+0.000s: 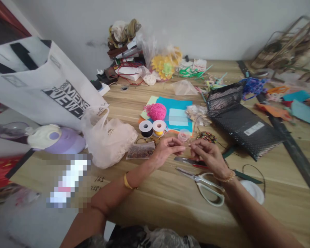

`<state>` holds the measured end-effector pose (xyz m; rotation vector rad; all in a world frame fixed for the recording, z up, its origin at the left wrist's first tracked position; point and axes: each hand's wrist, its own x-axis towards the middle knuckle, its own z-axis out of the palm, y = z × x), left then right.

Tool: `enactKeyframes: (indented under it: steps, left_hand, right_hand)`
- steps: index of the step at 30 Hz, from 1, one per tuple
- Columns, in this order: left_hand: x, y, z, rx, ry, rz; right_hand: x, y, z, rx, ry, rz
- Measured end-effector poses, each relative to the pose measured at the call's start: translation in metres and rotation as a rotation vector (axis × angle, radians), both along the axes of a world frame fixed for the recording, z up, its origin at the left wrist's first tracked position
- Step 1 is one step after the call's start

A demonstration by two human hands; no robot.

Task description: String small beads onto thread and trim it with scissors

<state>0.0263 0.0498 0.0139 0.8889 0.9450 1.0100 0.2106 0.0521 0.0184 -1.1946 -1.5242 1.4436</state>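
My left hand (pixel 167 150) is closed in a pinch, thumb against fingertips, above the middle of the table. Just to its right, my right hand (pixel 208 153) pinches too, its fingertips close to the left ones. Something very thin shows between them, too small to name. Behind the fingers stands a small clear spool (pixel 184 135). A spool of black thread (pixel 146 128) and one of yellow thread (pixel 159 127) are beyond my left hand, with a bag of small beads (pixel 140 151) beside it. White-handled scissors (pixel 209 189) lie below my right hand, near a dark flat blade (pixel 188 160).
A pink yarn ball (pixel 157 112) rests on blue sheets (pixel 175 103). At right lies a black padded mailer (pixel 245 124), near multicoloured beads (pixel 206 136) and a white round lid-like piece (pixel 252 192). A plastic bag (pixel 105 137), purple bottle (pixel 64 139) and large paper bag (pixel 41 89) stand left.
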Motion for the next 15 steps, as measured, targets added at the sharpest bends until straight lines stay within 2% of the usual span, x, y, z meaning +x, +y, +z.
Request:
enactKeyframes:
  steps: [6, 15]
  left_hand:
    - [-0.005, -0.008, -0.009, -0.077, -0.099, 0.031]
    - [-0.008, -0.01, -0.012, -0.139, -0.137, 0.037]
  right_hand:
    - [-0.012, -0.007, 0.0, -0.024, 0.007, -0.015]
    - [-0.021, -0.017, -0.007, 0.064, -0.072, 0.019]
